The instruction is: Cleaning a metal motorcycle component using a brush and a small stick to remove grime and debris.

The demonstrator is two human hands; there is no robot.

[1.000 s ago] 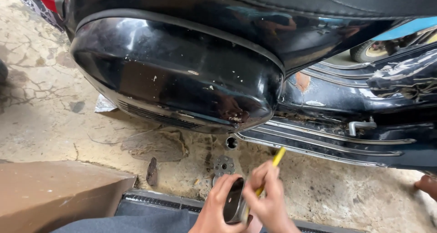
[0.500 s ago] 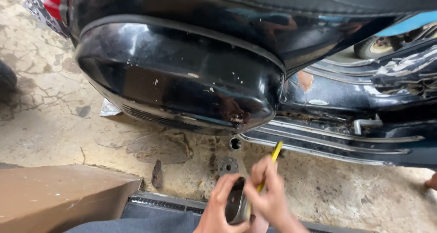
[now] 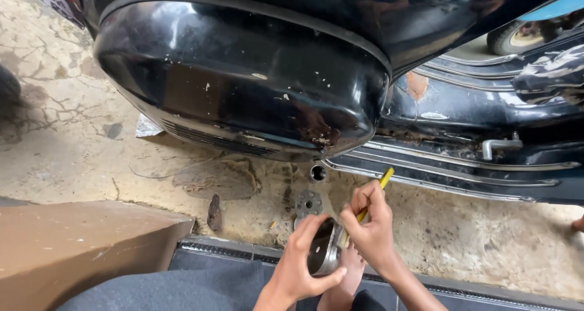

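Note:
My left hand (image 3: 299, 263) grips a round metal part (image 3: 323, 251), a shiny cylinder with a dark hollow inside, low in the middle of the view. My right hand (image 3: 371, 227) holds a yellow-handled tool (image 3: 376, 193) whose tip reaches into the part's rim. Just above the hands a small round metal plate with holes (image 3: 309, 203) lies on the ground. A black scooter with a bulging side cover (image 3: 243, 86) fills the upper view.
A short exhaust stub (image 3: 317, 173) pokes out under the cover. The scooter's ribbed footboard (image 3: 462, 171) runs to the right. A brown cardboard sheet (image 3: 79, 244) lies lower left, a dark rubber mat (image 3: 207, 256) beneath me. A dark stone (image 3: 215, 212) rests on the cracked concrete floor (image 3: 55, 104).
The view has shifted slightly, bringing the scooter cover further right and lower. Both hands stay together on the metal part, with the yellow tool still angled into it.

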